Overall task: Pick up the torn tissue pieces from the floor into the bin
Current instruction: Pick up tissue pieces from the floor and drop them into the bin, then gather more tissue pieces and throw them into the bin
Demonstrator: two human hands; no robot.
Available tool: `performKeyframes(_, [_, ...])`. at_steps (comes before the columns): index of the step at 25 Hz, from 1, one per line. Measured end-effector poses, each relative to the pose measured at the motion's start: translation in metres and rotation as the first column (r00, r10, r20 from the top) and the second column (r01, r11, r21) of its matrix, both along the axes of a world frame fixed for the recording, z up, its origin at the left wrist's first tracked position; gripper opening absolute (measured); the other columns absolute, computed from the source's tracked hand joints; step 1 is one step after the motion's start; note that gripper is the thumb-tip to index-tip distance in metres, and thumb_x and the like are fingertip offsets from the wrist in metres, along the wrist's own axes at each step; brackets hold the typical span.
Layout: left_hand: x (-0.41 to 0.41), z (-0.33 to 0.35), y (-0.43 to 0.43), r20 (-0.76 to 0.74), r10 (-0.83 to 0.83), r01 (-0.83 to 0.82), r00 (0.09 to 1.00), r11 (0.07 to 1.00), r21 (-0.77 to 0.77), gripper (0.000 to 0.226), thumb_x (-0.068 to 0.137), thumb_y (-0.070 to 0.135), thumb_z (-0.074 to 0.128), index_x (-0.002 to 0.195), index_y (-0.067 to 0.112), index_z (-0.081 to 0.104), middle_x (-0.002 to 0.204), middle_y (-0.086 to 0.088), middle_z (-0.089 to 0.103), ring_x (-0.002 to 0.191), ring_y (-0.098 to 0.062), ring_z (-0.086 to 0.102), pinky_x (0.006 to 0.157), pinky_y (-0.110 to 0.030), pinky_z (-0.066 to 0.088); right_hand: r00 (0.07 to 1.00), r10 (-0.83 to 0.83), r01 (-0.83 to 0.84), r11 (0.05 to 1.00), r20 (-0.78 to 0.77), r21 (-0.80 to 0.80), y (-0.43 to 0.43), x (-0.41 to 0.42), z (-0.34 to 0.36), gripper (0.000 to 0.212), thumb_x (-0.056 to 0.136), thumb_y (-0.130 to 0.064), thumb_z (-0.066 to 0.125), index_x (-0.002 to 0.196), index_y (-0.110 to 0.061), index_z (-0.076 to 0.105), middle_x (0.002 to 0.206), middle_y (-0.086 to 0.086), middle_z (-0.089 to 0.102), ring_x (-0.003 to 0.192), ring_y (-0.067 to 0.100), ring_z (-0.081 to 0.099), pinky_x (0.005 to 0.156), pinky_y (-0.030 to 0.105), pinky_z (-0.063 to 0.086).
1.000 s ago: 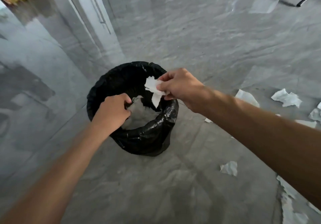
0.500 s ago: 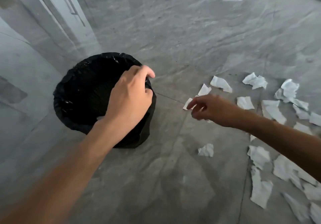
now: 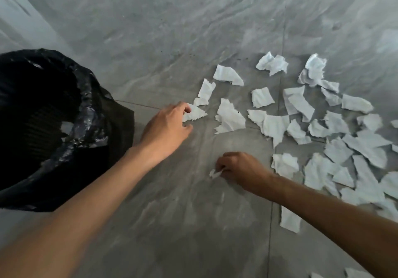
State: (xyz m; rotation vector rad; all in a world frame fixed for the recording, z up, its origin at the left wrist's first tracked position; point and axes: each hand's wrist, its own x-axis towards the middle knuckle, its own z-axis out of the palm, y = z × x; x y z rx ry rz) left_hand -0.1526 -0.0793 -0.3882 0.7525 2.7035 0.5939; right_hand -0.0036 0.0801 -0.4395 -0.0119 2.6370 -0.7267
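Torn white tissue pieces [image 3: 336, 139] lie scattered over the grey marbled tile floor [image 3: 193, 29], thick across the right half of the frame and thinning toward the centre, with many still to gather. Nearest the middle, a small triangular white scrap [image 3: 195, 112] lies just beside the left hand's fingertips [image 3: 187, 109]; the left hand [image 3: 167, 126] is spread fairly wide, palm down and empty, touching or nearly touching that scrap. Lower centre, the right hand [image 3: 239, 167] is curled narrow, fingers pinched on a tiny white crumpled shred [image 3: 215, 173] at floor level. A second ago both hands were over the bin, the right releasing a piece into it; half a second ago the right was reaching out while the left held the rim. Now both have come across to the litter, so one drop-off looks finished and a fresh pickup has begun, this time with two hands at once. At the left edge of the frame stands the round bin lined with a black plastic bag [image 3: 90, 105], open-mouthed, a pale piece visible inside, close enough for a short carry back.
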Motion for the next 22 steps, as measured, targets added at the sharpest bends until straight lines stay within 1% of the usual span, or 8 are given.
performKeyframes(3, [-0.016, -0.038, 0.016, -0.032, 0.032, -0.033, 0.999, 0.998, -0.054, 0.041, 0.085, 0.028, 0.061, 0.125, 0.022, 0.051, 0.125, -0.008, 0.056, 0.113, -0.031, 0.055, 0.089, -0.043, 0.047, 0.939, -0.298, 0.292, 0.954, -0.170, -0.058, 0.029, -0.022, 0.000, 0.009, 0.079, -0.017, 0.067, 0.088, -0.015, 0.069, 0.093, 0.005, 0.068, 0.090, 0.024, 0.063, 0.075, 0.034, 0.047])
performKeyframes(5, [-0.022, -0.058, 0.024, -0.047, 0.017, -0.020, 0.999, 0.998, -0.065, 0.046, 0.085, 0.027, 0.063, 0.128, 0.022, 0.049, 0.129, -0.007, 0.053, 0.117, -0.031, 0.051, 0.090, -0.044, 0.047, 0.871, -0.405, 0.410, 0.911, -0.277, -0.042, 0.051, -0.047, -0.001, 0.008, 0.077, -0.018, 0.070, 0.085, -0.015, 0.070, 0.100, 0.004, 0.066, 0.096, 0.022, 0.059, 0.078, 0.031, 0.044])
performKeyframes(9, [-0.036, -0.073, 0.034, -0.101, -0.015, 0.009, 0.995, 0.998, -0.062, 0.041, 0.082, 0.024, 0.068, 0.121, 0.024, 0.056, 0.118, -0.007, 0.058, 0.108, -0.030, 0.053, 0.083, -0.043, 0.049, 0.923, -0.247, 0.284, 0.955, -0.294, 0.088, 0.061, -0.078, -0.018, 0.009, 0.076, -0.012, 0.069, 0.085, -0.014, 0.070, 0.122, 0.004, 0.060, 0.112, 0.024, 0.052, 0.084, 0.038, 0.049])
performKeyframes(14, [-0.045, -0.067, 0.033, -0.057, 0.038, -0.032, 0.998, 0.996, 0.088, 0.005, 0.079, 0.020, 0.073, 0.081, 0.019, 0.069, 0.085, -0.002, 0.070, 0.080, -0.024, 0.065, 0.067, -0.035, 0.049, 0.892, -0.305, 0.306, 0.951, -0.332, -0.051, 0.057, -0.078, -0.030, 0.013, 0.075, -0.002, 0.060, 0.078, -0.013, 0.066, 0.087, 0.004, 0.064, 0.081, 0.024, 0.059, 0.066, 0.029, 0.042])
performKeyframes(16, [-0.053, -0.059, 0.043, -0.176, 0.046, -0.022, 0.983, 0.990, 0.138, 0.007, 0.075, 0.023, 0.077, 0.078, 0.023, 0.070, 0.098, 0.002, 0.066, 0.088, -0.020, 0.060, 0.071, -0.030, 0.043, 0.867, -0.386, 0.365, 0.922, -0.315, -0.127, 0.059, -0.072, -0.028, 0.012, 0.075, -0.002, 0.062, 0.078, -0.013, 0.067, 0.081, 0.003, 0.066, 0.074, 0.018, 0.059, 0.064, 0.021, 0.037])
performKeyframes(18, [-0.067, -0.052, 0.062, -0.218, -0.043, 0.066, 0.975, 0.993, 0.100, 0.010, 0.072, 0.021, 0.080, 0.078, 0.022, 0.072, 0.123, -0.002, 0.060, 0.110, -0.024, 0.054, 0.087, -0.031, 0.041, 0.812, -0.513, 0.457, 0.855, -0.279, -0.244, 0.060, -0.064, -0.021, 0.011, 0.076, -0.005, 0.066, 0.079, -0.015, 0.068, 0.075, -0.004, 0.066, 0.067, 0.004, 0.055, 0.061, 0.012, 0.035])
performKeyframes(20, [-0.079, -0.051, 0.086, -0.130, -0.178, 0.179, 0.975, 0.984, -0.005, 0.010, 0.073, 0.018, 0.080, 0.080, 0.017, 0.073, 0.138, -0.006, 0.051, 0.125, -0.026, 0.046, 0.099, -0.031, 0.036, 0.737, -0.634, 0.551, 0.764, -0.235, -0.336, 0.061, -0.054, -0.011, 0.008, 0.077, -0.010, 0.069, 0.079, -0.017, 0.068, 0.069, -0.014, 0.061, 0.067, -0.006, 0.055, 0.060, 0.005, 0.038])
performKeyframes(22, [-0.085, -0.055, 0.101, -0.030, -0.253, 0.249, 0.967, 0.962, -0.111, 0.011, 0.073, 0.017, 0.079, 0.082, 0.015, 0.073, 0.135, -0.005, 0.053, 0.122, -0.027, 0.048, 0.097, -0.033, 0.040, 0.673, -0.714, 0.615, 0.685, -0.192, -0.390, 0.064, -0.044, -0.002, 0.008, 0.076, -0.013, 0.072, 0.078, -0.020, 0.068, 0.067, -0.015, 0.060, 0.067, -0.010, 0.055, 0.058, 0.003, 0.038])
